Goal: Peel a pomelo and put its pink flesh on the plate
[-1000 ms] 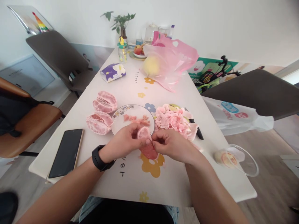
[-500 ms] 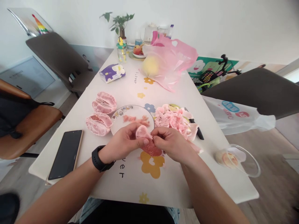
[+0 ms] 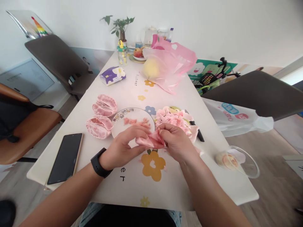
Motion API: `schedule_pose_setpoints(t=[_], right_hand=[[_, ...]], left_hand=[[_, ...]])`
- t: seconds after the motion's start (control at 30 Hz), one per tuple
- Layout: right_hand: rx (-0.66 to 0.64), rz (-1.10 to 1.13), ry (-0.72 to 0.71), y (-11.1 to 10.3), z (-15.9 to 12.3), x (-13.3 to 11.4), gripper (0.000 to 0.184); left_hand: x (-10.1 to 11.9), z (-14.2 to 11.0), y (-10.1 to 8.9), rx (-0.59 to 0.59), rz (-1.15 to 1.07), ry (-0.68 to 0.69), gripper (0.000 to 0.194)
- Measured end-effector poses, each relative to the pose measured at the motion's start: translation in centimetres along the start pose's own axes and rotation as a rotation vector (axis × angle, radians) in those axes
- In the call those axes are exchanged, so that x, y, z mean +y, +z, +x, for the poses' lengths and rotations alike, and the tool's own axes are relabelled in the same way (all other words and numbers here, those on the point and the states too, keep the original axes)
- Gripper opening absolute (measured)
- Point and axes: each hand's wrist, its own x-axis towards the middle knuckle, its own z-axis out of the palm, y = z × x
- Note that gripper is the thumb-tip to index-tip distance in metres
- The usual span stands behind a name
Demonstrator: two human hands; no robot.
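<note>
Between my two hands, over the near rim of a white plate (image 3: 118,128), is a pink pomelo segment (image 3: 151,140). My left hand (image 3: 126,143) grips its left end between thumb and fingers. My right hand (image 3: 176,140) pinches its right end, the fingers curled. Small pieces of peeled pomelo flesh (image 3: 137,121) lie on the plate. Two larger pomelo chunks (image 3: 104,105), with membrane on them, rest left of the plate. A heap of pink and green peel (image 3: 171,119) lies to the right, partly over a black-handled knife (image 3: 200,135).
A phone (image 3: 65,157) lies at the left table edge, a clear plastic tub (image 3: 236,161) at the right. Farther back are a purple tissue pack (image 3: 113,75) and a pink plastic bag (image 3: 170,63) around a yellow fruit. A white bag (image 3: 236,118) hangs by the right chair.
The pomelo segment has been turned and now lies flatter, stretched between my hands. My left hand has opened wider around it. The view has shifted slightly.
</note>
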Motion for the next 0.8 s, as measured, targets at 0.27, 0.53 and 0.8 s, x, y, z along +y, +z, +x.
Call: schedule_pose_setpoints(t=[0.27,0.53,0.8], right_hand=[[0.127,-0.214,-0.091,0.1,-0.4,-0.8,0.011],[-0.056,-0.445,-0.226,0.5,-1.6,-1.9,0.014],[-0.100,-0.686,-0.112,-0.6,-1.2,-1.6,0.018]], left_hand=[[0.1,0.0,-0.2,-0.051,0.077,-0.037,0.023],[0.2,0.1,-0.2,-0.139,-0.235,-0.545,0.054],[1.7,1.3,0.2,-0.137,0.042,-0.818,0.027]])
